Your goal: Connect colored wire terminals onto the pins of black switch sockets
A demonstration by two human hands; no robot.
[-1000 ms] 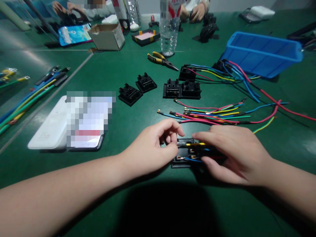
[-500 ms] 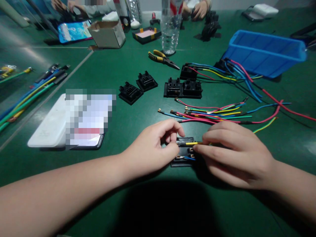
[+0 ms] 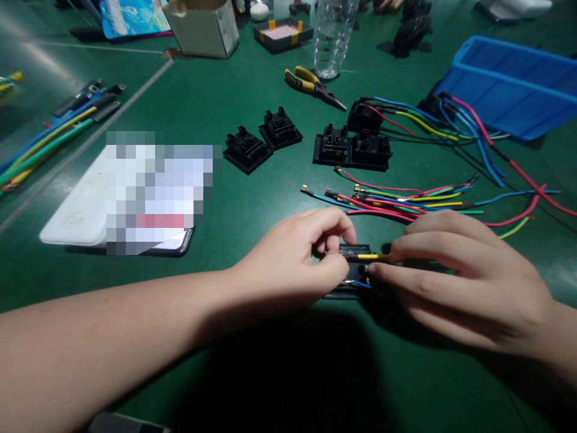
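Note:
A black plastic socket piece (image 3: 356, 273) lies on the table under both hands, with a blue wire (image 3: 362, 284) attached near its front edge. Across it runs a yellow wire (image 3: 367, 257) with a black sleeve. My left hand (image 3: 315, 246) has its thumb and curled fingers closed at the sleeved end of that wire, hiding its tip. From the other side my right hand (image 3: 460, 276) grips the wire's yellow part between thumb and fingers. Just beyond lie loose coloured wires (image 3: 396, 201) with brass terminals.
More black socket pieces (image 3: 247, 149) stand behind the hands, some wired. Yellow-handled pliers (image 3: 315, 87), a plastic bottle (image 3: 332, 45), a cardboard box (image 3: 202, 30) and a blue bin (image 3: 509, 90) are farther back. A phone (image 3: 166, 192) and white case (image 3: 81, 210) lie left, near a wire bundle (image 3: 58, 135).
The camera view has tilted, so the table things appear higher and mostly farther right. Both hands keep their hold on the yellow wire over the socket piece.

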